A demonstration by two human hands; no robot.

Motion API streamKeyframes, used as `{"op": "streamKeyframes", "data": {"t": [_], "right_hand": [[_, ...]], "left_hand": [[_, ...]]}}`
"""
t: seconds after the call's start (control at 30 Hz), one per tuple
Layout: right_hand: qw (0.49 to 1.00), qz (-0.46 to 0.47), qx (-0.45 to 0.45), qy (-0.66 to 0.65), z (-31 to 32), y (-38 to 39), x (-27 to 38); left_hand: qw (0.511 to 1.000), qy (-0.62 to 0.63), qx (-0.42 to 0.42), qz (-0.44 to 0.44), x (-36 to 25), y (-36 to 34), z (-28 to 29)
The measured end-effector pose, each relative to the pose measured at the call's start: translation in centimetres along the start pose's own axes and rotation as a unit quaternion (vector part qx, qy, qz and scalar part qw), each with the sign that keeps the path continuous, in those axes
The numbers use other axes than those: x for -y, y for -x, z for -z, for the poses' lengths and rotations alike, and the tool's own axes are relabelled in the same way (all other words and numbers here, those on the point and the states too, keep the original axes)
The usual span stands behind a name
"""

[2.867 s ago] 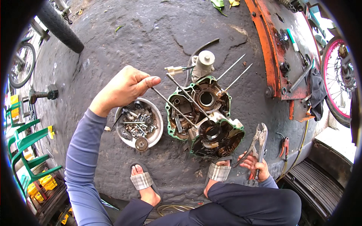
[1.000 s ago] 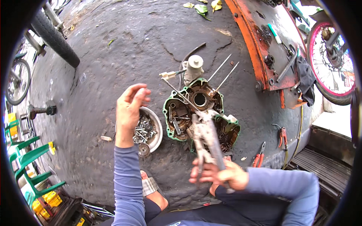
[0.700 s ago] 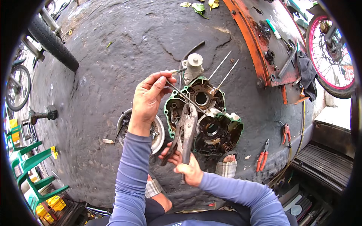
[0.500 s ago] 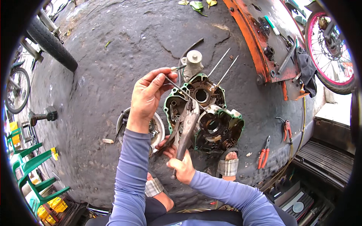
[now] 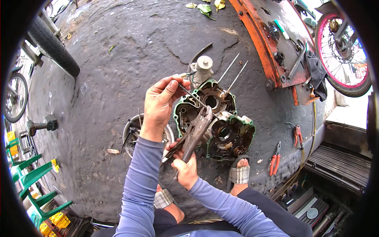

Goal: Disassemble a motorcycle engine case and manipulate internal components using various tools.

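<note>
My left hand (image 5: 157,108) pinches the upper end of a thin metal rod (image 5: 192,94), fingers closed. The rod slopes down to the right, its lower part at the jaws of the locking pliers (image 5: 198,128). My right hand (image 5: 186,173) wraps round the handles of these worn pliers. Whether the jaws bite the rod tightly I cannot tell. Below and behind the tool lie two engine crankcase halves: one (image 5: 177,118) with green gasket edges partly hidden by the pliers, the other (image 5: 231,138) to its right. Two long studs (image 5: 233,73) rise from the farther half.
A round metal pan (image 5: 171,138) with parts stands behind my left wrist. A pale cylindrical part (image 5: 204,65) and a hose (image 5: 201,51) lie beyond the crankcase. Red-handled pliers (image 5: 275,160) lie at right, near an orange metal stand (image 5: 258,43). A power tool (image 5: 42,125) lies at left.
My left hand has shifted slightly right and down with the rod. The pliers tilt further to the right at the jaws, and my right hand has moved a little left. The view has shifted slightly.
</note>
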State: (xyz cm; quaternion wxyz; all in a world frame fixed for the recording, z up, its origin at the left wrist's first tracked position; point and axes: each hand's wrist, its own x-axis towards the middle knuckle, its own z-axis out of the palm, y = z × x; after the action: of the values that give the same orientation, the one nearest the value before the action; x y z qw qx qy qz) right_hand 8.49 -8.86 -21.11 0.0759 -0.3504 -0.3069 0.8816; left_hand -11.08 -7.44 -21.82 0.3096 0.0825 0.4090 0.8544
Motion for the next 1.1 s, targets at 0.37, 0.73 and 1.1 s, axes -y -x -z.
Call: {"op": "streamKeyframes", "data": {"t": [0.37,0.73,1.1], "right_hand": [[0.992,-0.120,-0.026,-0.037,-0.8,1.9,6.3],[0.985,-0.155,0.003,0.076,-0.1,1.8,6.4],[0.991,-0.118,-0.036,-0.047,-1.6,1.6,5.1]], "left_hand": [[0.993,-0.001,-0.120,-0.012,1.2,0.1,-2.1],[0.988,-0.025,-0.151,0.002,0.4,0.6,-2.2],[0.996,0.036,-0.079,0.002,0.6,0.3,-0.9]]}}
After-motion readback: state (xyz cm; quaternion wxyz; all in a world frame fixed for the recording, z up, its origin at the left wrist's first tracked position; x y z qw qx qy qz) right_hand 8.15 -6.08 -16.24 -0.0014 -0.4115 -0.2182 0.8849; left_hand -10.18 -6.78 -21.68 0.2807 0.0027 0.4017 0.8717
